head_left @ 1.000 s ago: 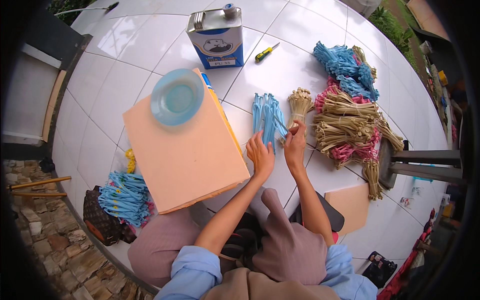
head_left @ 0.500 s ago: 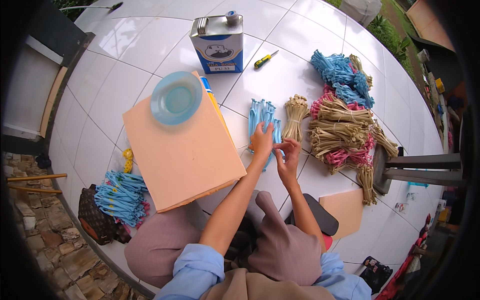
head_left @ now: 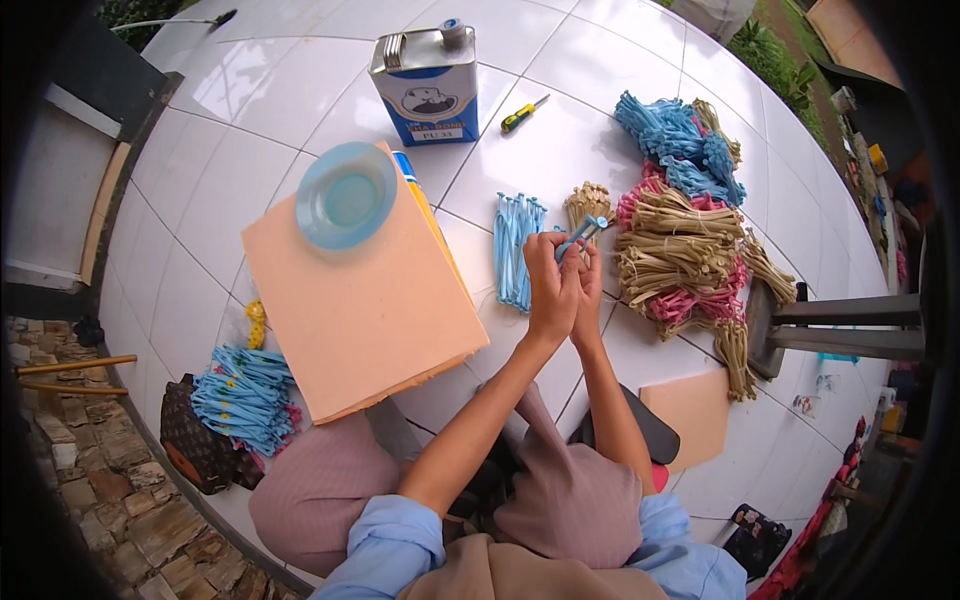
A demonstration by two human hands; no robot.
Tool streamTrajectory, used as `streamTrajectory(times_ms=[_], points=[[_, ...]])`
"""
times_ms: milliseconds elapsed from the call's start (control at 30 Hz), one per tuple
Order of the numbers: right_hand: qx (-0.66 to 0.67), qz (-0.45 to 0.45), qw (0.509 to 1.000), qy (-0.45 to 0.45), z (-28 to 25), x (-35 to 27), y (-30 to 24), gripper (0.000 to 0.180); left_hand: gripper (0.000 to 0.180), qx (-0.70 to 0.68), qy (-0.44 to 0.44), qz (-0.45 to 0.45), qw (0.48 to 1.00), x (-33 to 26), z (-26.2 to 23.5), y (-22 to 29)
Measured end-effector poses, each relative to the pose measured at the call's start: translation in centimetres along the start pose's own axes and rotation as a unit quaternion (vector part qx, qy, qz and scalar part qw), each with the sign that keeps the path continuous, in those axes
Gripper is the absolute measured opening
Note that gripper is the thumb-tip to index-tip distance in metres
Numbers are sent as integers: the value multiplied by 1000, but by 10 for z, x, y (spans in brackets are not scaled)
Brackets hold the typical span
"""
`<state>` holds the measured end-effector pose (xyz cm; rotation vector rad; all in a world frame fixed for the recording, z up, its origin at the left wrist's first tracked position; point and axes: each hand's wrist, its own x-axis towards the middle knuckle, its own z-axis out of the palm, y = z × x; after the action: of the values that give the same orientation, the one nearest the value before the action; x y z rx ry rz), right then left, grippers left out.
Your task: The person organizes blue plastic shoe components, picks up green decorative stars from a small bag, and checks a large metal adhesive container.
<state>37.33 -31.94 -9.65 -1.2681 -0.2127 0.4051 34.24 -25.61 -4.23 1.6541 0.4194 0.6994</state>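
- The surface is a floor of large glossy white tiles (head_left: 250,90) with thin dark joints; a person sits on it, knees drawn up, forearms reaching forward from the lower edge
- Both hands are raised together over the middle of the tiled floor: the left hand (head_left: 548,290) and the right hand (head_left: 590,285) touch each other, fingers curled closed around a small blue strap piece (head_left: 580,236) whose tip sticks up above the knuckles
- Just left of the hands a bundle of light-blue straps (head_left: 515,250) lies flat on the tiles; a small tan bundle (head_left: 588,202) sits just beyond the fingertips
- Toward the right edge of the floor a heap of tan, pink and blue strap bundles (head_left: 690,225) is piled together
- A peach foam board (head_left: 370,310) lies tilted left of the hands, with a round pale-blue plate (head_left: 346,196) on its far corner
- At the far side stand a rectangular blue-and-white metal can (head_left: 428,82) and, beside it, a small screwdriver (head_left: 524,114) with a yellow-green handle
- Near the left knee another heap of blue pieces (head_left: 245,395) rests against a dark brown bag (head_left: 195,445); beyond the tile edge is rough stone paving (head_left: 90,490)
- A smaller peach sheet (head_left: 700,415) lies by the right knee; a dark bench leg (head_left: 830,330) enters from the right
- How the fingers grip the strap piece is hidden behind the backs of the hands; the right rim is dark and too bent to read
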Motion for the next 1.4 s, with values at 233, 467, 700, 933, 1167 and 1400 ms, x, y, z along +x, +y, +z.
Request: streamTrajectory(times_ms=[233,467,700,933,1167,1400], points=[[16,-108,994,-28,32,3,-50,37,50,-147,10,-53,988,13,-3,15],[-90,-224,971,1,16,7,-71,30,28,-244,38,-86,965,27,-15,41],[-60,-166,983,-50,18,24,-68,41,33,-357,51,-110,926,46,-27,94],[196,-30,973,-115,61,9,-86,59,35,-404,79,-81,908,79,-57,105],[0,-95,992,-88,92,21,-148,49,39,-413,0,-137,900,94,-78,119],[-191,-192,962,-28,155,19,-169,49,30,-511,81,-96,850,113,-99,140]])
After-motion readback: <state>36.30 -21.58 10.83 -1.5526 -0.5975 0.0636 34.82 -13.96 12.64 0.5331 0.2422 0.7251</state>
